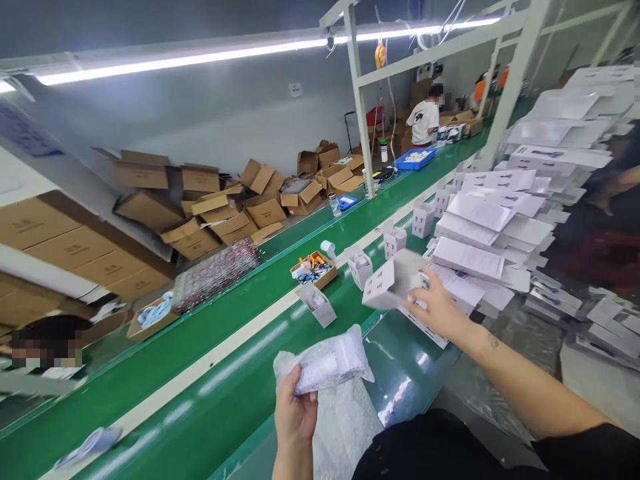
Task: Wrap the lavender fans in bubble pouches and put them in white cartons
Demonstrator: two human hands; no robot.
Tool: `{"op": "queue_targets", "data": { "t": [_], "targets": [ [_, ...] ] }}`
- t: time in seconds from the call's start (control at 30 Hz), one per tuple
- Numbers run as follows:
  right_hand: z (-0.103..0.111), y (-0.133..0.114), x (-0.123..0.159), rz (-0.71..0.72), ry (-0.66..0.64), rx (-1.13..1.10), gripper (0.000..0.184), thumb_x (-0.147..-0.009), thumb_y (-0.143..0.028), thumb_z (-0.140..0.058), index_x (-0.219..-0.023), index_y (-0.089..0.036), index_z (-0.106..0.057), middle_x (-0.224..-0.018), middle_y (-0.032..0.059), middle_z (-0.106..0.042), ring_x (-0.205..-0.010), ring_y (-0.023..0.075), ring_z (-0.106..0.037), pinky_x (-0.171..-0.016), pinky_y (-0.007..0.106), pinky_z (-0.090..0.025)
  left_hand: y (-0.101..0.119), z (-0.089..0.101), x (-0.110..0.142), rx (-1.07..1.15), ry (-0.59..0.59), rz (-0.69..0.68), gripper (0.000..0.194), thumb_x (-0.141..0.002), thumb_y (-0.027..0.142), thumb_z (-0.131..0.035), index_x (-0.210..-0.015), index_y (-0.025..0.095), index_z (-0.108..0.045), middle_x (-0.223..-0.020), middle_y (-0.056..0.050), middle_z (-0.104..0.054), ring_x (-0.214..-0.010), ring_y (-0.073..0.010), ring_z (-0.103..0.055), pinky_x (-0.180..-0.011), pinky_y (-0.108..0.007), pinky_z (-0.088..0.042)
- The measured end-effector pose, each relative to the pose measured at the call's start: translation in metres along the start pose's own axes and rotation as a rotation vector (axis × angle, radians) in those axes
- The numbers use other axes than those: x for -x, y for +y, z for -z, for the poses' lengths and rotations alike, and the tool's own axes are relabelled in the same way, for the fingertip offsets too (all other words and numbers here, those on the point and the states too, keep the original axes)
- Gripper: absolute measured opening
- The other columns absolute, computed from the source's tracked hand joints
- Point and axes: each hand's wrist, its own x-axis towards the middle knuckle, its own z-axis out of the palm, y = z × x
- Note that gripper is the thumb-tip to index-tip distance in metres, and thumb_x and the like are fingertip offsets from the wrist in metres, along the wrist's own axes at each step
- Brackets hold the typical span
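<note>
My left hand is closed on a clear plastic bag with a pale item inside, held above the near edge of the green belt. A white printed carton is in my right hand, its fingers on the carton's right side; the carton looks slightly blurred. Close by on the belt, a small open white carton has something pale in it. Another open white carton stands just left of the one I hold. Beneath my left hand lies translucent bubble-type wrap.
Tall stacks of flat white cartons rise on my right. A cardboard tray with orange-handled items sits on the belt. Brown boxes line the wall. A metal post stands beyond; co-workers are farther off.
</note>
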Motion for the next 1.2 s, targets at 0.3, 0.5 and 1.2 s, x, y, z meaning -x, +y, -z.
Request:
{"op": "queue_targets", "data": {
  "t": [0.3, 0.5, 1.2],
  "targets": [
    [-0.119, -0.023, 0.078, 0.086, -0.49, -0.404, 0.047, -0.069, -0.028, -0.068, -0.111, -0.018, -0.049, -0.12, 0.013, -0.045, -0.115, 0.0275, -0.047, -0.098, 0.043, -0.042, -0.038, -0.003, 0.001, -0.315, -0.085, -0.078, 0.031, -0.067, 0.036, -0.072, -0.087, 0.015, -0.06, -0.074, 0.001, -0.061, -0.055, -0.0104, -0.054, -0.037, -0.018, -0.04],
    [-0.135, -0.013, 0.091, 0.166, -0.427, -0.417, 0.05, -0.068, -0.024, -0.068, -0.111, -0.019, -0.044, -0.119, 0.014, -0.047, -0.116, 0.028, -0.046, -0.099, 0.046, -0.041, -0.044, -0.014, 0.015, -1.103, -0.007, -0.596, 0.018, -0.081, 0.026, -0.049, -0.093, 0.019, -0.06, -0.075, -0.003, -0.062, -0.066, -0.0179, -0.058, -0.062, -0.03, -0.049],
    [-0.148, -0.012, 0.079, 0.152, -0.379, -0.484, 0.049, -0.068, -0.026, -0.068, -0.112, -0.02, -0.045, -0.119, 0.014, -0.049, -0.114, 0.0292, -0.05, -0.096, 0.047, -0.046, -0.051, -0.045, 0.023, -1.863, 0.11, -1.274, 0.017, -0.081, 0.008, -0.043, -0.091, 0.016, -0.054, -0.075, -0.006, -0.049, -0.067, -0.0195, -0.05, -0.059, -0.028, -0.043]
  ]
}}
